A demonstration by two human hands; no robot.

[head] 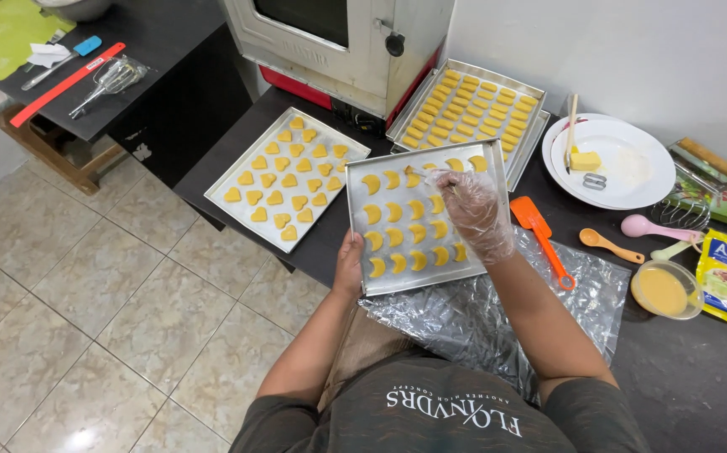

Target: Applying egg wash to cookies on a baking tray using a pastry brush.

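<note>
A metal baking tray (362, 218) with several yellow crescent-shaped dough pieces (394, 236) sits in front of me. My left hand (348, 267) grips the tray's near left edge. My right hand (472, 210), in a clear plastic glove, hovers over the tray's far right part, its fingers pinched near a crescent at the top row. Whether it holds a thin tool I cannot tell.
A tray of heart-shaped dough (286, 178) lies to the left, a tray of oblong pieces (467, 107) behind. An oven (338, 42) stands at the back. Orange spatula (539, 235), clear plastic sheet (497, 310), white plate with butter (615, 164), cup of yellow liquid (665, 289), spoons and packets sit right.
</note>
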